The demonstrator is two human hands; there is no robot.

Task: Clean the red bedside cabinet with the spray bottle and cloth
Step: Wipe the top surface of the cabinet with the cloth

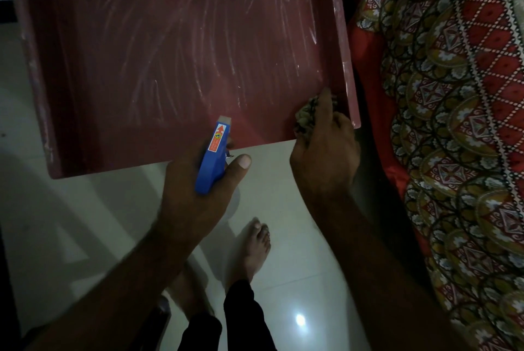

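Soft, bunched cloth (307, 113), pinched by the right hand (324, 157) at the red cabinet (175, 52)'s near corner, should drag easily; left hand (192, 194) grips the light spray bottle (214, 154).

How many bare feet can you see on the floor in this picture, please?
2. One foot is in plain view on the white floor, mid-frame. The other foot is to its left, blurred and partly hidden by the left forearm.
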